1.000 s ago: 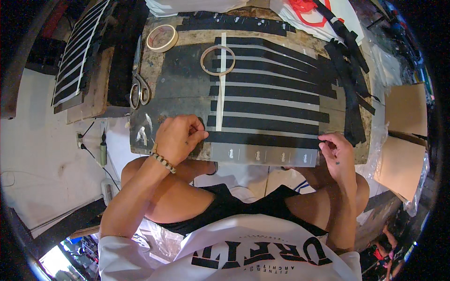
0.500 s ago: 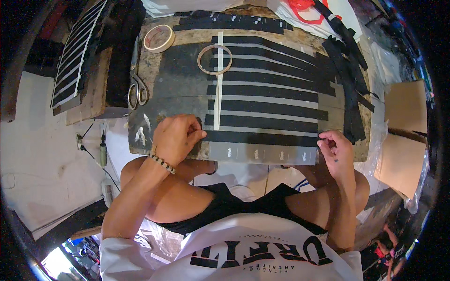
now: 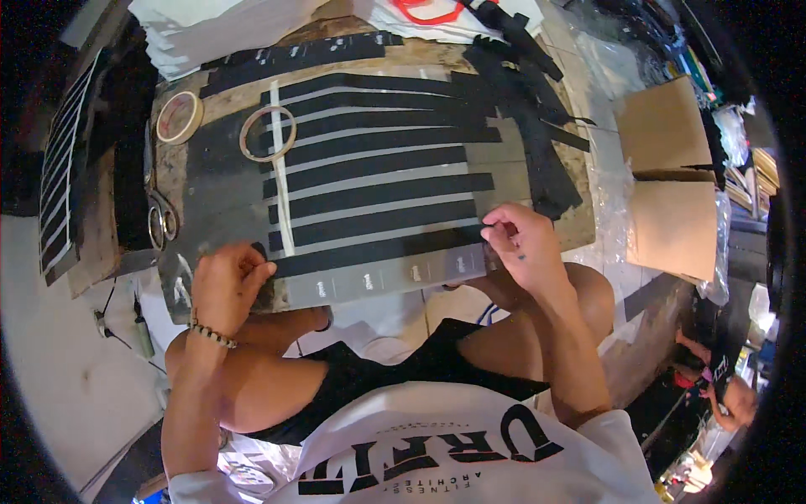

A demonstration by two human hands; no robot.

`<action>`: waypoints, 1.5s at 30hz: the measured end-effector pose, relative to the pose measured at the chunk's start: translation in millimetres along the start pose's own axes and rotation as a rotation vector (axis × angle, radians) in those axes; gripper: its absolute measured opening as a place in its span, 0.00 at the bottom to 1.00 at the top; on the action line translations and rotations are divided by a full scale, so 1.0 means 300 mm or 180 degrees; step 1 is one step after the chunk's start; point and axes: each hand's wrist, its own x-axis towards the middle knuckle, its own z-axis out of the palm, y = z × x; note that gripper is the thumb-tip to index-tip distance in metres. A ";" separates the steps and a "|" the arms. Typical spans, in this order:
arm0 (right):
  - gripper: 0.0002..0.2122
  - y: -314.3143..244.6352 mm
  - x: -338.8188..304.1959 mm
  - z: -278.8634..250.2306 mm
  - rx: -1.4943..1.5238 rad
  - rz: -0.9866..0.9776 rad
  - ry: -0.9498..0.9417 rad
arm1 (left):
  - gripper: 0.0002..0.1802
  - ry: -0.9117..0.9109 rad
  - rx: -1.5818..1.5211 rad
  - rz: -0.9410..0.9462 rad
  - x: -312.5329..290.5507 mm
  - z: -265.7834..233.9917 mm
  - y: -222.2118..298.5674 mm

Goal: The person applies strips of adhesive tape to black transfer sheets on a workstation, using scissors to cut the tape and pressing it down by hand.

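Note:
A black fabric strip [image 3: 382, 250] is stretched along the near side of a row of similar black strips [image 3: 378, 181] on a grey sheet. My left hand [image 3: 225, 284] pinches its left end between thumb and fingertips. At the other end, my right hand [image 3: 525, 245] has its thumb and fingers closed on the strip's tip. A narrow band of masking tape [image 3: 280, 189] crosses the row near its left ends. An almost used-up tape roll [image 3: 243, 143] lies over that band. Below the held strip, the grey sheet's edge [image 3: 390, 277] shows small white prints.
A fuller masking tape roll [image 3: 196, 122] and scissors [image 3: 172, 223] lie at the board's left. Loose black strips [image 3: 550, 172] are heaped on the right. White cloth [image 3: 218, 38] is at the back. Cardboard boxes [image 3: 672, 227] stand to the right. Another striped panel [image 3: 67, 168] leans at far left.
The whole view has turned and shifted, so the board now appears farther left and tilted. Both hands stay at the ends of the nearest strip.

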 end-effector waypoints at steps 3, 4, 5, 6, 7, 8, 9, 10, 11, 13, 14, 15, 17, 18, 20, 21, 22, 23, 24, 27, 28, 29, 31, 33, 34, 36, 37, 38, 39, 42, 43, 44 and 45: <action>0.07 -0.004 0.001 0.004 0.0014 0.0120 -0.0003 | 0.12 -0.0007 0.0054 -0.0037 -0.001 -0.002 0.008; 0.07 -0.008 0.000 0.005 0.0011 0.0127 0.0008 | 0.12 0.0010 0.0082 -0.0009 -0.002 -0.005 0.008; 0.06 -0.010 0.000 0.004 0.0091 0.0135 -0.0003 | 0.12 0.0006 0.0079 0.0003 -0.002 -0.003 0.003; 0.06 -0.011 -0.001 0.002 0.0169 0.0142 -0.0015 | 0.11 0.0009 0.0029 -0.0005 -0.001 0.002 -0.002; 0.06 -0.008 -0.001 0.002 0.0170 0.0147 -0.0010 | 0.11 0.0013 -0.0017 -0.0018 -0.001 0.004 -0.005; 0.06 -0.001 -0.001 0.004 0.0100 0.0056 0.0004 | 0.11 0.0010 -0.0015 -0.0012 -0.001 0.003 -0.006; 0.07 0.003 -0.001 0.004 0.0029 -0.0034 0.0018 | 0.11 -0.0005 -0.0024 -0.0032 -0.001 0.002 -0.005; 0.07 0.002 0.000 0.003 0.0029 -0.0032 0.0020 | 0.11 -0.0018 -0.0032 -0.0056 -0.002 0.002 -0.005; 0.07 -0.002 0.002 0.001 -0.0001 -0.0081 0.0016 | 0.11 -0.0020 -0.0030 -0.0053 -0.003 0.003 -0.006; 0.07 -0.011 0.002 -0.006 -0.0034 -0.0125 0.0017 | 0.11 0.0046 -0.0090 -0.0075 -0.005 0.008 -0.007; 0.07 -0.017 0.001 -0.011 -0.0016 -0.0128 -0.0007 | 0.11 0.0042 -0.0091 -0.0069 -0.003 0.010 -0.010; 0.07 -0.020 0.000 -0.015 0.0004 -0.0129 -0.0031 | 0.11 0.0036 -0.0097 -0.0048 -0.001 0.013 -0.012; 0.07 -0.030 0.006 -0.011 0.0009 -0.0129 -0.0053 | 0.11 0.0040 -0.0120 -0.0051 -0.005 0.016 -0.025; 0.07 -0.033 0.009 -0.008 0.0019 -0.0125 -0.0067 | 0.11 0.0029 -0.0170 -0.0094 -0.006 0.017 -0.029; 0.07 -0.031 0.007 -0.006 0.0042 -0.0059 -0.0048 | 0.11 0.0022 -0.0198 -0.0135 -0.006 0.013 -0.027; 0.07 -0.029 0.006 -0.005 0.0056 0.0010 -0.0031 | 0.11 0.0056 -0.0088 0.0013 -0.004 0.014 -0.028; 0.07 -0.026 0.007 -0.003 0.0070 -0.0002 -0.0040 | 0.11 0.0094 0.0031 0.0155 -0.004 0.010 -0.029; 0.07 -0.021 0.007 -0.006 -0.0015 -0.0042 -0.0043 | 0.11 0.0103 0.0041 0.0139 -0.001 0.006 -0.027; 0.07 -0.017 0.008 -0.009 -0.0101 -0.0083 -0.0049 | 0.11 -0.0037 -0.0062 0.0021 0.003 0.003 -0.020; 0.07 -0.012 0.008 0.010 0.0007 -0.0013 0.0000 | 0.11 -0.0130 -0.0110 -0.0102 -0.001 -0.001 -0.016; 0.07 -0.018 0.007 0.009 0.0036 -0.0040 -0.0028 | 0.10 -0.0110 -0.0068 -0.0064 -0.005 -0.006 -0.015; 0.07 -0.027 0.006 0.000 -0.0093 -0.0028 -0.0067 | 0.10 -0.0090 -0.0048 -0.0107 -0.003 -0.012 -0.011; 0.08 -0.039 0.006 -0.007 -0.0173 -0.0066 -0.0142 | 0.10 -0.0238 0.0111 -0.0014 0.007 -0.016 -0.010; 0.09 -0.062 0.009 -0.005 -0.0605 -0.0151 -0.0065 | 0.09 -0.0270 0.0101 -0.0103 0.008 -0.020 -0.022; 0.10 -0.088 0.004 -0.010 -0.0952 -0.0187 -0.0054 | 0.10 -0.0301 0.0077 -0.0069 0.011 -0.019 -0.016; 0.10 -0.138 0.014 0.003 -0.1189 -0.0410 0.0031 | 0.10 -0.0283 0.0111 -0.0008 0.010 -0.015 -0.029; 0.11 -0.155 0.016 0.005 -0.1466 -0.0571 0.0160 | 0.10 -0.0275 0.0118 -0.0025 0.018 -0.013 -0.023; 0.11 -0.185 0.022 0.023 -0.1451 -0.0592 0.0144 | 0.10 -0.0315 0.0169 -0.0068 0.022 -0.011 -0.018; 0.12 -0.229 0.027 0.059 -0.1386 -0.1086 0.0075 | 0.10 -0.0356 0.0222 -0.0112 0.021 -0.013 -0.019; 0.15 -0.293 0.038 0.243 -0.0897 -0.2181 -0.0371 | 0.09 -0.0294 0.0180 0.0022 0.024 -0.010 -0.036; 0.14 -0.352 0.053 0.302 -0.0876 -0.2439 -0.0493 | 0.09 -0.0271 0.0189 -0.0001 0.020 -0.009 -0.044; 0.14 -0.403 0.062 0.342 -0.0892 -0.2672 -0.0603 | 0.09 -0.0253 0.0160 0.0048 0.025 -0.006 -0.045; 0.14 -0.422 0.064 0.374 -0.0885 -0.2682 -0.0592 | 0.10 -0.0238 0.0155 0.0082 0.027 -0.008 -0.043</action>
